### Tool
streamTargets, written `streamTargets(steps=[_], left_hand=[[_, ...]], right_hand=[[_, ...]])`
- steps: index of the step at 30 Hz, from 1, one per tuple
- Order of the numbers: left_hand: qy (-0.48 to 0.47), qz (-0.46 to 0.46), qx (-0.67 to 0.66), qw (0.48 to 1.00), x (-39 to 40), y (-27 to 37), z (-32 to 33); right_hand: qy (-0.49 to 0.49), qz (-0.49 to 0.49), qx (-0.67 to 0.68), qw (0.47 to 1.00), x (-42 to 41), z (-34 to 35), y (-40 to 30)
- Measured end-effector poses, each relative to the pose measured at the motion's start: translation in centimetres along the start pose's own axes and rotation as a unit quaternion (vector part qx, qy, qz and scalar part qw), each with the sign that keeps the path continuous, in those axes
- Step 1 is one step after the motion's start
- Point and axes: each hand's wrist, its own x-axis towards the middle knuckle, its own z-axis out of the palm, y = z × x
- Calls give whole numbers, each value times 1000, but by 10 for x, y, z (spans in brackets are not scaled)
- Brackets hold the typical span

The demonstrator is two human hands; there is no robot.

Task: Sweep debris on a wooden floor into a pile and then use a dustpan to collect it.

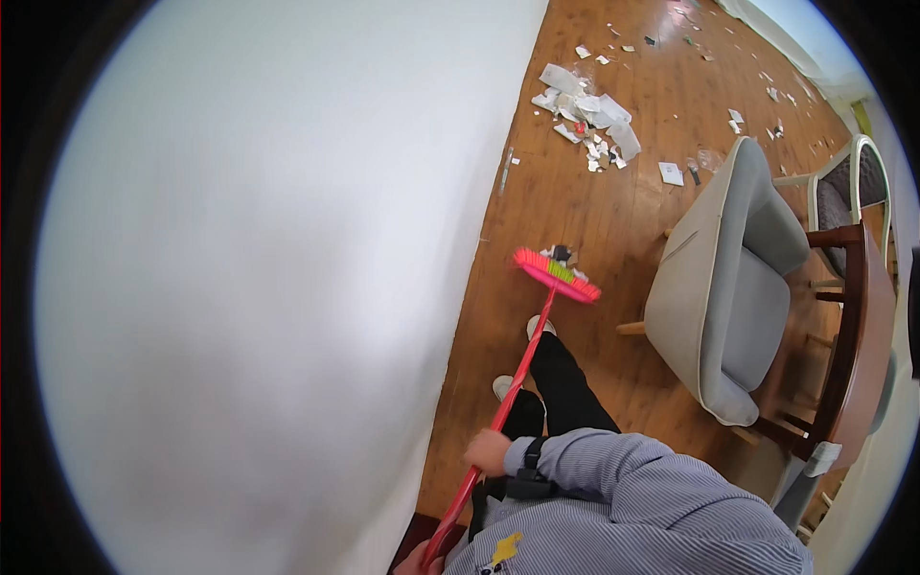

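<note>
My right hand (489, 452) grips the red handle (517, 384) of a broom partway along its length. Lower in the view, my left hand (417, 561) is closed around the handle near its upper end, partly cut off by the picture's edge. The pink broom head (553, 282), with pink and green bristles, rests on the wood floor just beyond my shoes. Against the bristles lies a small heap of litter (562, 253), dark and white bits, partly hidden by the broom head. Farther ahead sits a larger pile of torn white paper and plastic scraps (589, 111).
A white wall (251, 287) runs along my left. On the right stand a grey upholstered armchair (747, 309), a brown wooden table (855, 345) and a white-framed chair (848, 194). A thin stick-like item (507, 170) lies beside the wall; scraps dot the far floor.
</note>
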Motion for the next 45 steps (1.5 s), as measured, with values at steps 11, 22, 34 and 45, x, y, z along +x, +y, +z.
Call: streamTargets(steps=[11, 22, 34, 45], left_hand=[[-6, 139, -50, 989, 215, 208, 13], [-9, -41, -164, 985, 128, 223, -60], [-21, -136, -230, 964, 194, 241, -62], [-44, -181, -215, 959, 229, 340, -116]], right_hand=[[163, 231, -182, 942, -12, -207, 197], [120, 65, -113, 984, 11, -237, 121], [27, 76, -48, 996, 22, -276, 179], [-21, 47, -4, 999, 34, -357, 216]])
